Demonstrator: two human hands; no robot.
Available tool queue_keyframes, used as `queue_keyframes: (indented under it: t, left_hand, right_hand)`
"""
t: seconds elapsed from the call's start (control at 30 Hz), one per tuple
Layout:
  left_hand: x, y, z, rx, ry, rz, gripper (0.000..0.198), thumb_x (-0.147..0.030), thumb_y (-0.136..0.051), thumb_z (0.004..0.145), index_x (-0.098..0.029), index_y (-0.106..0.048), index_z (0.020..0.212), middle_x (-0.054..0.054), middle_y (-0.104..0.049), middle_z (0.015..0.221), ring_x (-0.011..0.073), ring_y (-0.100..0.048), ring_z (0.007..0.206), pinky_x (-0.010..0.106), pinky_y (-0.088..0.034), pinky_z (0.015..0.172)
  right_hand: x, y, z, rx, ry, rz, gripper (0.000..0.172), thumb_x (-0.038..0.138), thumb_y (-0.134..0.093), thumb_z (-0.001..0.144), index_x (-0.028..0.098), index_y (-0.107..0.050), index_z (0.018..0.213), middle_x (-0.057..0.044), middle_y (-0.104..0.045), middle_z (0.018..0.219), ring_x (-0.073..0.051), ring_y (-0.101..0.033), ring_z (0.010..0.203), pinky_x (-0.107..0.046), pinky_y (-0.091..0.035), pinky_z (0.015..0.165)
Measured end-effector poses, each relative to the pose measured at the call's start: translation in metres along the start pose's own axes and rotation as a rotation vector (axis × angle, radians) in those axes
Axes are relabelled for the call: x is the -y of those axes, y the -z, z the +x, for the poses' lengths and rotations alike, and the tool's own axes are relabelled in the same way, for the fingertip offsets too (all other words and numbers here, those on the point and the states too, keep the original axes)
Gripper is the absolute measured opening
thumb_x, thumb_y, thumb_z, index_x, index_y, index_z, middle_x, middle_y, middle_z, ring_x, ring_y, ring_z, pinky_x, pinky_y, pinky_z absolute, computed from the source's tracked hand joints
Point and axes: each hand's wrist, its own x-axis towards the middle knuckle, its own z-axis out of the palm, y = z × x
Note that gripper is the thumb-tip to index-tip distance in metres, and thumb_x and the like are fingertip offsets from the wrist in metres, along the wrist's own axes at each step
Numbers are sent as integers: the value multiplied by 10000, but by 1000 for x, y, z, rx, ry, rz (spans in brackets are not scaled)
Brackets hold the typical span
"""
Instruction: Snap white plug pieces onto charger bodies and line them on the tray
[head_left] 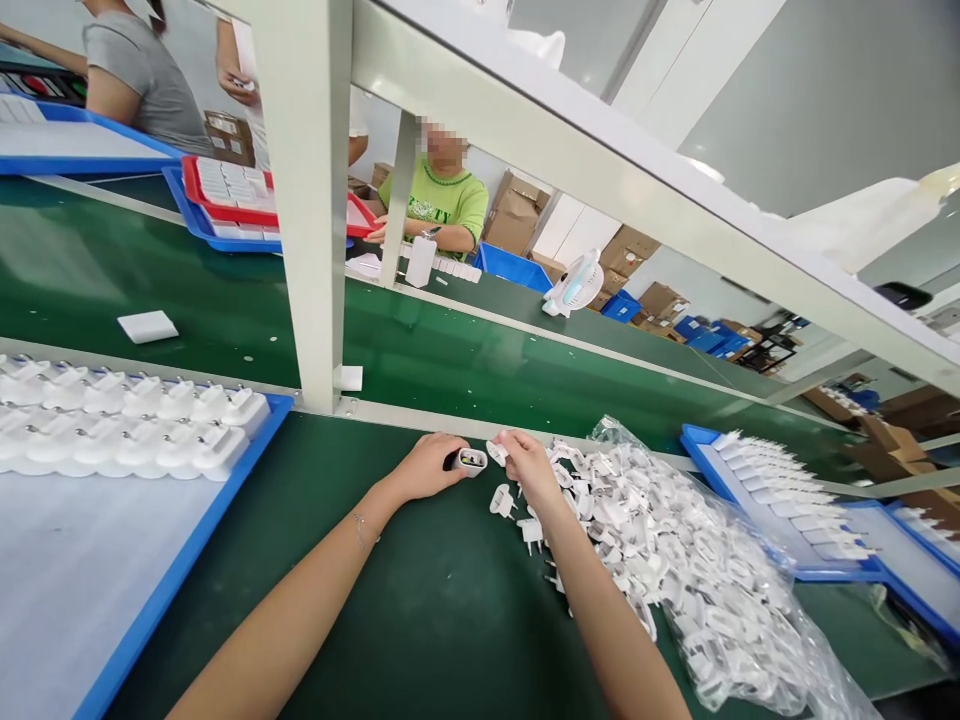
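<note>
My left hand (429,466) is closed around a white charger housing (472,460), whose open end faces me and shows small parts inside. Just to the right, my right hand (526,462) pinches a white plug cover (496,453) close to that open end, with a small gap between the two. A loose plug piece with two pins (502,501) lies on the green table below my right hand. Beside my right forearm spreads a big pile of white plug pieces (622,510), partly inside a clear plastic bag (787,620).
At left, a blue-rimmed tray (187,560) carries rows of white chargers (127,420). Another blue tray (795,560) with white plugs stands at right. A metal post (319,220) rises ahead, beside a green conveyor belt (450,345). Across it sits a person in a green shirt (442,200).
</note>
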Motion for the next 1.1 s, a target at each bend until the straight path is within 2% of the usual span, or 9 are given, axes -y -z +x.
queue_keyframes:
  t: [0.07, 0.13, 0.23, 0.3, 0.37, 0.57, 0.87, 1.1]
  left_hand:
    - [1, -1, 0, 0, -1, 1, 250, -280, -579, 774, -244, -591, 1021, 10, -627, 1016, 214, -541, 950, 343, -358, 884]
    - [2, -2, 1, -4, -5, 1, 247, -285, -578, 774, -241, -591, 1017, 11, -627, 1006, 213, -541, 944, 339, -360, 879]
    - [3, -3, 1, -11, -9, 1, 236, -289, -577, 775, -233, -596, 1004, 12, -627, 999, 211, -542, 940, 326, -366, 869]
    - [3, -3, 1, -12, -5, 4, 239, -294, -578, 775, -230, -599, 1005, 15, -627, 997, 214, -545, 937, 325, -368, 866]
    - [3, -2, 1, -7, 0, 7, 248, -299, -574, 781, -232, -600, 1018, 16, -630, 975, 216, -548, 924, 330, -370, 866]
    - [0, 0, 1, 12, -6, -10, 217, -315, -569, 794, -235, -606, 992, 18, -636, 969, 223, -542, 944, 340, -375, 866]
    - [-1, 1, 2, 25, 4, -25, 228, -302, -585, 785, -232, -600, 1001, 17, -639, 965, 212, -546, 926, 341, -379, 870]
    - [-3, 3, 2, 23, 27, -64, 233, -346, -586, 778, -217, -605, 972, 40, -628, 952, 233, -544, 930, 377, -401, 873]
  right_hand:
    - [1, 5, -2, 100, -15, 68, 368, 488, -650, 697, 184, -629, 901, 71, -408, 528, -74, -365, 446, -222, -303, 465]
    - [3, 9, -2, 157, 22, 23, 417, 434, -695, 667, 200, -620, 1003, 53, -482, 604, -90, -446, 512, -235, -366, 525]
    - [6, 9, -2, 73, 184, -276, 296, 390, -674, 691, 200, -655, 917, 36, -509, 622, -115, -487, 554, -247, -398, 547]
    - [10, 6, -3, 18, 315, -459, 203, 355, -647, 715, 198, -660, 844, -17, -590, 777, -151, -556, 682, -263, -441, 603]
    - [14, 2, -3, 26, 375, -564, 147, 297, -627, 730, 198, -650, 837, -48, -626, 927, -170, -590, 780, -279, -468, 670]
    - [14, -11, -4, 167, 449, -741, 152, 184, -556, 774, 218, -662, 877, -28, -686, 892, -178, -618, 817, -298, -464, 748]
    - [4, -9, -8, 99, 394, -666, 175, 247, -556, 774, 208, -679, 891, -26, -698, 853, -173, -618, 753, -267, -467, 665]
    - [7, -10, -10, 125, 421, -815, 167, 231, -529, 807, 224, -655, 916, -29, -681, 883, -186, -602, 783, -276, -419, 677]
